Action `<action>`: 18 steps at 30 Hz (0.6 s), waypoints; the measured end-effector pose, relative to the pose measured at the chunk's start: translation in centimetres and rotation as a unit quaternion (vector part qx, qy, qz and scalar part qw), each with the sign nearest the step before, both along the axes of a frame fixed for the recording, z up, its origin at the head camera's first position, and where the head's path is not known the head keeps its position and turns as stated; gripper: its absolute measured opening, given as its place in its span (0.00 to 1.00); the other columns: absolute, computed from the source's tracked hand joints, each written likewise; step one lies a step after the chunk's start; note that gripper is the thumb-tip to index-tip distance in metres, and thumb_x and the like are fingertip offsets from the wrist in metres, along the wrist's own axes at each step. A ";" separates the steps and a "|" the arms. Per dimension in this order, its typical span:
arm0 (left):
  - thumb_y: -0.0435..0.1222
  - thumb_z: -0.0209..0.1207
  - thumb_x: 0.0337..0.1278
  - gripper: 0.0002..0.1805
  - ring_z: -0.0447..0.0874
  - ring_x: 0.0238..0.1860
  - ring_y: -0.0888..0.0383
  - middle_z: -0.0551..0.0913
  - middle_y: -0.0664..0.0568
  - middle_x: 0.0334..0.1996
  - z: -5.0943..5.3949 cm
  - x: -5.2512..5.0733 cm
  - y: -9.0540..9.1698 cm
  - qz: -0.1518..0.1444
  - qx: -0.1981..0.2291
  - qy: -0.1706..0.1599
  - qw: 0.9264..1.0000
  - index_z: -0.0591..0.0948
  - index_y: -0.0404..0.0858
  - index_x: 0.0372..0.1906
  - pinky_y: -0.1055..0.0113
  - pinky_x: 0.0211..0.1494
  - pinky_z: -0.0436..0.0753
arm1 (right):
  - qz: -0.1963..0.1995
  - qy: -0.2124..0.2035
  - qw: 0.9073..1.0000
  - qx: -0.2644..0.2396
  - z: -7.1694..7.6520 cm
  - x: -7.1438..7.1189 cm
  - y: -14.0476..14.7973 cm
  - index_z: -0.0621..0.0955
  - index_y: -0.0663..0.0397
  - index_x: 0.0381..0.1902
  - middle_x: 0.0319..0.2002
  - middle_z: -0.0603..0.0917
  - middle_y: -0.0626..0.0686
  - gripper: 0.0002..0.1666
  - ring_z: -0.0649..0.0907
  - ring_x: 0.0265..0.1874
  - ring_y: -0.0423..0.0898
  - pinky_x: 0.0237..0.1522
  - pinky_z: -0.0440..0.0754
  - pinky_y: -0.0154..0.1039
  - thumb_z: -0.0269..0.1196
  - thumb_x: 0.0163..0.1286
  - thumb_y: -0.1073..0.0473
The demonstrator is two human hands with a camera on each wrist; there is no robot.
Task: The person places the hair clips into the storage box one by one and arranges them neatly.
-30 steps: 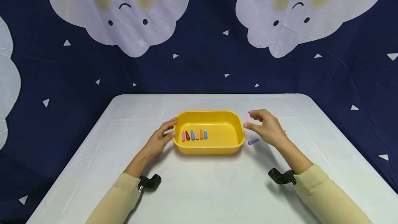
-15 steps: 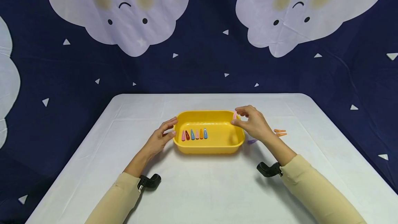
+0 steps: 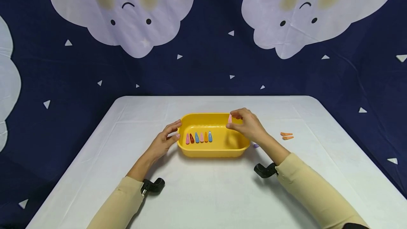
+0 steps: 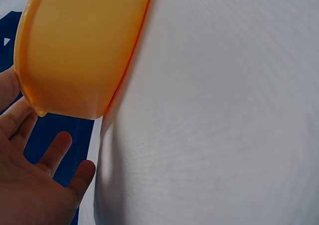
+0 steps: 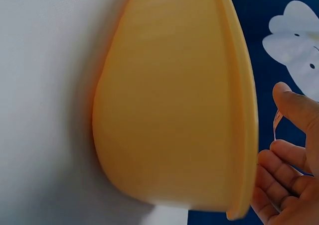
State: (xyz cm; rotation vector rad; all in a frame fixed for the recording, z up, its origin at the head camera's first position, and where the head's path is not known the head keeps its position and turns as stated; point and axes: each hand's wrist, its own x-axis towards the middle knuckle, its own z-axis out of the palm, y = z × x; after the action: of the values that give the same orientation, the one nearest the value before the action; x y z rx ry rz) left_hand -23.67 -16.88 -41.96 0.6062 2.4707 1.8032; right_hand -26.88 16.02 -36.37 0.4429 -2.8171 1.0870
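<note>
My right hand pinches a pink snap hair clip upright between thumb and fingertips, above the right part of a yellow tray. In the right wrist view the pink clip shows edge-on between thumb and index finger, beyond the tray's rim. At the tray's left end, my left hand touches the rim with fingers fairly straight; the left wrist view shows that hand with its lower fingers spread and apart from the tray wall. Inside, a row of several hair clips lies on the left: pink, dark red, blue and orange-yellow.
Two orange hair clips lie on the white table right of the tray. A purple clip lies by the tray's right end, partly hidden by my right hand. A dark blue cloud-print cloth hangs behind.
My right hand has moved left with the pink clip, from beside the tray's right end to over its inside. The orange clips have come into full view. My left hand stays put.
</note>
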 end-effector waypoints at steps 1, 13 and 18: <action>0.35 0.50 0.68 0.25 0.58 0.70 0.40 0.56 0.46 0.74 0.0 0.0 0.0 0.000 0.000 -0.001 1.000 0.65 0.33 0.67 0.44 0.70 0.61 | 0.002 -0.001 1.000 0.001 0.0 0.0 -0.2 0.77 0.54 0.56 0.52 0.78 0.55 0.32 0.77 0.53 0.54 0.59 0.74 0.51 0.70 0.56 0.46; 0.35 0.51 0.67 0.25 0.58 0.70 0.40 0.56 0.46 0.74 0.1 0.0 0.1 0.002 0.003 -0.004 1.000 0.65 0.33 0.67 0.44 0.70 0.61 | 0.022 -0.004 1.000 0.021 -1.2 -0.9 -2.7 0.78 0.58 0.54 0.50 0.80 0.56 0.32 0.77 0.51 0.53 0.58 0.75 0.49 0.71 0.55 0.47; 0.35 0.50 0.68 0.25 0.58 0.70 0.40 0.56 0.46 0.74 -0.1 0.0 0.0 0.002 0.003 -0.001 1.000 0.65 0.33 0.67 0.44 0.70 0.61 | 0.033 0.005 0.999 0.028 -1.7 -1.1 -3.4 0.78 0.58 0.54 0.49 0.80 0.57 0.32 0.78 0.50 0.53 0.56 0.76 0.48 0.71 0.54 0.48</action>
State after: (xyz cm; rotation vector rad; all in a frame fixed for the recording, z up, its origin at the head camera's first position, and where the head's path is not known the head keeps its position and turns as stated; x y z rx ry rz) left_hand -23.68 -16.86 -42.04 0.5991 2.4671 1.8129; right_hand -28.01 12.59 -38.03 0.5485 -2.8496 1.0178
